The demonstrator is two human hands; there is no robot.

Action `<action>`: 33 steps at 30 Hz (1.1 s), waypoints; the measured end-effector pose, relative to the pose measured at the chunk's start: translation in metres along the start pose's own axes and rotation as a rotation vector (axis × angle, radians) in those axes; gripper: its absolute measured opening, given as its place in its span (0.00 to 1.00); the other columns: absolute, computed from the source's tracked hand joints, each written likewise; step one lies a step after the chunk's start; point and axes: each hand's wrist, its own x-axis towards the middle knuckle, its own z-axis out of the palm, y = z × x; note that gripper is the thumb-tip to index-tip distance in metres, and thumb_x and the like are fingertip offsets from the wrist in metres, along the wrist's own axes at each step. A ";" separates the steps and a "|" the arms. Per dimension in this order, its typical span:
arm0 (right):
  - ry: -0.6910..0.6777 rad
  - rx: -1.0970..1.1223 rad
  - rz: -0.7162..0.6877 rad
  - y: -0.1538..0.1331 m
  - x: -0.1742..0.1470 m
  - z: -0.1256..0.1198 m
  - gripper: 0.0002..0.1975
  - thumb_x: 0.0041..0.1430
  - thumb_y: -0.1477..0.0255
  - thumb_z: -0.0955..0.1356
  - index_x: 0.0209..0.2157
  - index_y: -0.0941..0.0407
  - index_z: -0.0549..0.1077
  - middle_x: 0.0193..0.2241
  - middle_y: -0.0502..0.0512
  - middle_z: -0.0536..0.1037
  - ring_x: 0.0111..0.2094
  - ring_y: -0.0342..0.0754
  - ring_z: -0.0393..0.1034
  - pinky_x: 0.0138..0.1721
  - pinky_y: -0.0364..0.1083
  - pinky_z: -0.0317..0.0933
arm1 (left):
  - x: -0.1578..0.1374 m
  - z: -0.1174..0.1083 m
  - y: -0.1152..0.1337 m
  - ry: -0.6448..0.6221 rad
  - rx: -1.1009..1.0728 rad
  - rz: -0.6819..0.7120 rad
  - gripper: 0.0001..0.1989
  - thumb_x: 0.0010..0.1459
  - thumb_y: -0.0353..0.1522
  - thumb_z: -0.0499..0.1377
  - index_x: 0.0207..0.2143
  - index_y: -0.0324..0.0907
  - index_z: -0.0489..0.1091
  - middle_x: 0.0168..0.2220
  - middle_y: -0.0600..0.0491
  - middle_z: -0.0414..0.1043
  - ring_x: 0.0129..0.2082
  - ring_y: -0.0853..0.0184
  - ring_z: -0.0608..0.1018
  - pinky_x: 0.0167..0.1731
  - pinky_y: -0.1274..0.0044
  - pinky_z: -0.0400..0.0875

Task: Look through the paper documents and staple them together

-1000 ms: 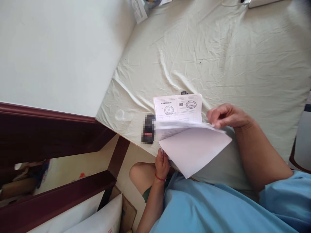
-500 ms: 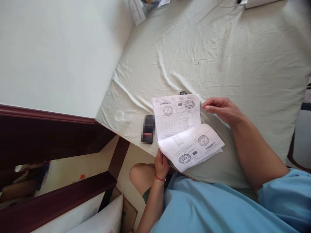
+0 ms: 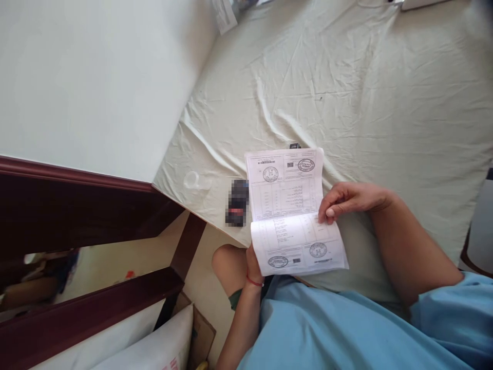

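Head view looks down on a stamped, printed paper form [image 3: 292,210] folded across its middle, lying at the near edge of a bed sheet [image 3: 365,92]. Right hand [image 3: 348,200] pinches its right edge at the fold, fingers curled closed on the sheet. Left hand [image 3: 254,264] grips the lower left corner from beneath. A blurred dark object [image 3: 236,203] lies just beside it, a clear plastic cap [image 3: 191,180] farther left. Uneven pulling could skew the crease or tear the form.
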 end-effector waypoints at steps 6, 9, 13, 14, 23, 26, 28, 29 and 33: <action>0.908 -0.183 -0.053 0.002 0.014 0.000 0.12 0.61 0.61 0.72 0.31 0.54 0.81 0.26 0.51 0.79 0.24 0.42 0.65 0.29 0.45 0.60 | 0.001 -0.002 0.009 0.002 -0.105 0.031 0.20 0.64 0.41 0.57 0.52 0.39 0.74 0.44 0.46 0.84 0.41 0.56 0.83 0.41 0.69 0.76; 1.194 -0.251 -0.059 0.010 0.019 -0.003 0.08 0.59 0.66 0.71 0.36 0.55 0.82 0.29 0.52 0.80 0.29 0.45 0.67 0.34 0.47 0.61 | 0.001 -0.002 0.011 -0.018 -0.154 0.019 0.17 0.65 0.40 0.58 0.49 0.40 0.75 0.42 0.48 0.84 0.40 0.58 0.83 0.41 0.71 0.75; 1.343 -0.329 0.030 0.016 0.021 -0.006 0.14 0.58 0.66 0.70 0.43 0.56 0.83 0.31 0.53 0.81 0.26 0.44 0.65 0.33 0.48 0.60 | 0.001 -0.001 0.010 -0.028 -0.171 0.046 0.13 0.65 0.39 0.57 0.45 0.41 0.74 0.39 0.49 0.83 0.36 0.60 0.81 0.38 0.72 0.74; 1.342 -0.366 0.047 0.017 0.022 -0.006 0.15 0.59 0.66 0.70 0.44 0.56 0.83 0.31 0.53 0.81 0.26 0.44 0.65 0.33 0.48 0.60 | 0.001 -0.001 0.009 -0.025 -0.167 0.047 0.13 0.65 0.38 0.57 0.45 0.41 0.74 0.38 0.50 0.83 0.35 0.61 0.81 0.38 0.72 0.74; 1.209 -0.571 0.114 0.016 0.025 -0.002 0.13 0.61 0.67 0.68 0.40 0.55 0.84 0.31 0.55 0.83 0.28 0.49 0.71 0.34 0.50 0.62 | 0.000 -0.002 0.014 -0.043 -0.173 0.033 0.10 0.64 0.37 0.57 0.43 0.40 0.73 0.33 0.51 0.81 0.31 0.63 0.78 0.33 0.74 0.71; 1.255 -0.540 0.128 0.018 0.026 -0.003 0.16 0.61 0.67 0.68 0.47 0.54 0.82 0.37 0.56 0.85 0.27 0.48 0.70 0.34 0.51 0.64 | 0.000 -0.003 0.017 -0.054 -0.184 0.022 0.09 0.64 0.38 0.57 0.40 0.41 0.72 0.32 0.52 0.81 0.30 0.63 0.77 0.32 0.74 0.71; 1.268 -0.499 0.118 0.021 0.027 -0.005 0.20 0.60 0.67 0.69 0.53 0.54 0.79 0.42 0.57 0.85 0.26 0.48 0.70 0.36 0.52 0.65 | 0.000 -0.004 0.018 -0.062 -0.192 0.019 0.09 0.65 0.38 0.58 0.39 0.41 0.71 0.32 0.52 0.80 0.31 0.63 0.77 0.33 0.74 0.71; 1.265 -0.467 0.104 0.022 0.027 -0.006 0.22 0.60 0.67 0.69 0.55 0.53 0.78 0.44 0.57 0.85 0.27 0.48 0.70 0.36 0.52 0.66 | 0.000 -0.004 0.018 -0.066 -0.196 0.020 0.10 0.65 0.38 0.58 0.40 0.41 0.71 0.33 0.52 0.80 0.31 0.63 0.78 0.33 0.74 0.71; 1.232 -0.278 0.004 0.025 0.025 -0.009 0.20 0.59 0.65 0.71 0.53 0.52 0.77 0.42 0.57 0.85 0.32 0.51 0.74 0.39 0.52 0.69 | -0.001 -0.003 0.015 -0.070 -0.200 0.026 0.11 0.66 0.39 0.57 0.42 0.41 0.72 0.35 0.50 0.81 0.34 0.61 0.79 0.38 0.71 0.73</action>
